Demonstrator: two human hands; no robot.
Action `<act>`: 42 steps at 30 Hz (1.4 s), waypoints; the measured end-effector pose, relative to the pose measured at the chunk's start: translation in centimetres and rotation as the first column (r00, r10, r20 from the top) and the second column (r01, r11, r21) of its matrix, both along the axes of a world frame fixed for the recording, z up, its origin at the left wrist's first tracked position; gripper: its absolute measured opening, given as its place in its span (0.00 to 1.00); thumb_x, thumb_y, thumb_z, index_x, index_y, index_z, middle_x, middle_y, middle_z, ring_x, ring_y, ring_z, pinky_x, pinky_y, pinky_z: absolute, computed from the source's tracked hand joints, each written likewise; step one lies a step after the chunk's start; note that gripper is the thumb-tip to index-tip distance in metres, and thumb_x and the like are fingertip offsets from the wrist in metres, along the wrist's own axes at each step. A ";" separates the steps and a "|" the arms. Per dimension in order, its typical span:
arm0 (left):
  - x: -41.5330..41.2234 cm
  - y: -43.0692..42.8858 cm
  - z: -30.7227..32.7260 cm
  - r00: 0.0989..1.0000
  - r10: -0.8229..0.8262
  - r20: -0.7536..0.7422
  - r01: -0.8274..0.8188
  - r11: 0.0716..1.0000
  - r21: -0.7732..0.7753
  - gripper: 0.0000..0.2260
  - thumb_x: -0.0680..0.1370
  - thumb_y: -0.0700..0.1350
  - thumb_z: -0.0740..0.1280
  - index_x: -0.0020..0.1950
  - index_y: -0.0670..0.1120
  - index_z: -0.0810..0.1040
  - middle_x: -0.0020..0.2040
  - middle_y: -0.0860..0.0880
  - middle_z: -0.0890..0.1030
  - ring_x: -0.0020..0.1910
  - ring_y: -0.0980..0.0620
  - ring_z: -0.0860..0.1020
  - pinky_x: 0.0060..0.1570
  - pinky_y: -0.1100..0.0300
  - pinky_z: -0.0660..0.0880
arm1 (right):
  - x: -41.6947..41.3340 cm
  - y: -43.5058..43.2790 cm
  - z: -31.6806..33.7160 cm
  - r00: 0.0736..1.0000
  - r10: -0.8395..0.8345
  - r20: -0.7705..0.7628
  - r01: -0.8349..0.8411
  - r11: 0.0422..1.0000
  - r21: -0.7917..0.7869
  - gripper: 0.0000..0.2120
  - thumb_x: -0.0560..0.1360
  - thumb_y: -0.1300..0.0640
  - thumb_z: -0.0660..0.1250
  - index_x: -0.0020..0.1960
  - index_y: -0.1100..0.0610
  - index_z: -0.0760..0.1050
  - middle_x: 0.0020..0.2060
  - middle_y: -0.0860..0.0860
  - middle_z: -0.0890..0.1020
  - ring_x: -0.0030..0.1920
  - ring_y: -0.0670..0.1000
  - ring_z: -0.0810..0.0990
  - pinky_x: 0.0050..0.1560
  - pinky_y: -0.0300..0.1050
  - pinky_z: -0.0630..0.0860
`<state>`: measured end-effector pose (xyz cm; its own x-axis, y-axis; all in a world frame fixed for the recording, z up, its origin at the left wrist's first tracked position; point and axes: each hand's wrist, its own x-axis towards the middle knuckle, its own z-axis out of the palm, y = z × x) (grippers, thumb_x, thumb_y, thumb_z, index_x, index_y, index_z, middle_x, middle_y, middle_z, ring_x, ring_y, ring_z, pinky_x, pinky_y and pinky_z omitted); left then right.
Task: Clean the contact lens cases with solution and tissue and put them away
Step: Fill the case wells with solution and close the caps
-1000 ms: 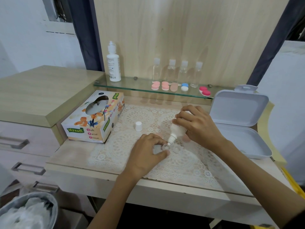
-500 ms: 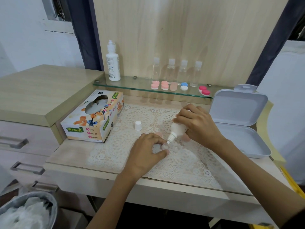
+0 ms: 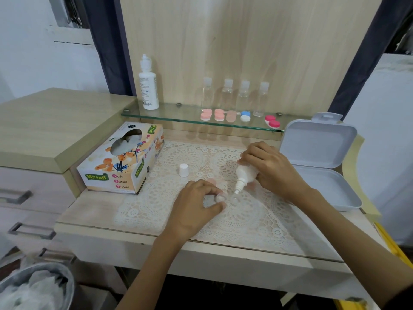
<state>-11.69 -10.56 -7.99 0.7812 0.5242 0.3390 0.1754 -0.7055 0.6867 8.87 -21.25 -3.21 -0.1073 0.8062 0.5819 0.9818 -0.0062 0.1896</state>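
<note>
While the right hand (image 3: 271, 168) curls round one small bottle (image 3: 247, 174), tipped so its nozzle points down at the right well of one clear case (image 3: 234, 199) on the mat (image 3: 245, 222), the left hand (image 3: 194, 204) pinches that case's left well between thumb and forefinger. One white cap (image 3: 183, 170) stands on the mat, apart from both hands, and one tissue box (image 3: 121, 157) lies at the mat's left edge. On the glass shelf (image 3: 178, 115) stand one tall bottle (image 3: 148, 86) and four clear bottles (image 3: 227, 95) in a row. In front of that row lie five shelf cases (image 3: 219, 114): two pink, one pale, one blue and white, one red. One grey box (image 3: 324, 186) lies open at the right, its lid leaning back. One bin (image 3: 33, 287) holding crumpled white stuff sits at lower left. Against the frame a second back, almost nothing differs. Both hands keep their grips and places, the nozzle has edged slightly rightward over the case, and the cap, tissue box and shelf things have not moved.
</note>
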 end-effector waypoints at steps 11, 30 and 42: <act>0.0 0.0 0.1 1.000 0.001 -0.004 -0.001 1.000 0.000 0.10 0.71 0.53 0.71 0.50 0.55 0.81 0.50 0.60 0.77 0.53 0.59 0.71 0.56 0.60 0.69 | -0.1 0.0 -0.3 0.996 0.019 0.088 -0.024 0.998 0.061 0.18 0.62 0.73 0.72 0.49 0.59 0.79 0.47 0.53 0.80 0.55 0.56 0.72 0.47 0.52 0.72; 0.0 0.1 -0.1 1.000 0.007 -0.004 -0.007 1.000 0.007 0.10 0.70 0.53 0.72 0.50 0.54 0.81 0.51 0.59 0.78 0.54 0.58 0.71 0.55 0.61 0.68 | -0.2 0.1 -0.2 0.995 0.014 0.099 -0.024 0.994 0.107 0.17 0.62 0.73 0.71 0.46 0.59 0.79 0.44 0.52 0.80 0.50 0.54 0.72 0.45 0.51 0.71; 0.0 0.0 -0.1 1.000 0.008 0.001 -0.008 1.000 -0.002 0.11 0.70 0.53 0.72 0.51 0.54 0.81 0.50 0.59 0.78 0.54 0.58 0.71 0.55 0.62 0.68 | -0.4 0.2 -0.6 0.989 0.026 -0.147 -0.017 0.998 0.064 0.20 0.60 0.71 0.76 0.50 0.62 0.79 0.46 0.55 0.80 0.49 0.57 0.76 0.41 0.53 0.76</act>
